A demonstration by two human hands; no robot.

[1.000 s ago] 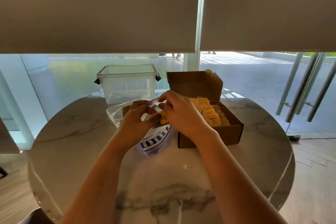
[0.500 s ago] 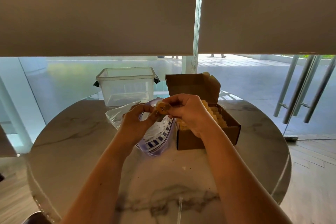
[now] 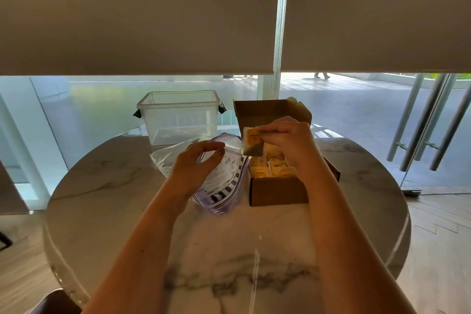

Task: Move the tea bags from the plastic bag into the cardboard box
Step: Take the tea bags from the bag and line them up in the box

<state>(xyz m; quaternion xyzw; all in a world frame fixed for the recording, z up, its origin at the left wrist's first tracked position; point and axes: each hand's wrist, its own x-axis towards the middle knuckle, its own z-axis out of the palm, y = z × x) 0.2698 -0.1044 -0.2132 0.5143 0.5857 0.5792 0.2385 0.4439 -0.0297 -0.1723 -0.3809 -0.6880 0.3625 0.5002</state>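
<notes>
My right hand (image 3: pixel 288 140) pinches a yellow tea bag (image 3: pixel 252 144) by its top edge and holds it in the air above the left end of the open cardboard box (image 3: pixel 277 190). Several yellow tea bags (image 3: pixel 272 169) stand in rows inside the box. The clear plastic bag (image 3: pixel 224 178) with blue stripes lies just left of the box. My left hand (image 3: pixel 196 166) hovers over the bag's mouth with fingers loosely curled, and I cannot tell whether it touches the plastic.
A clear plastic tub (image 3: pixel 179 117) with dark clips stands behind the bag. Everything sits on a round marble table (image 3: pixel 229 250). The box's lid flap (image 3: pixel 270 112) stands upright at the back. Glass walls and metal door handles (image 3: pixel 420 130) lie beyond.
My right hand has lifted a tea bag out of the plastic bag and carried it right, over the box. My left hand has loosened and drawn slightly away from the bag's opening.
</notes>
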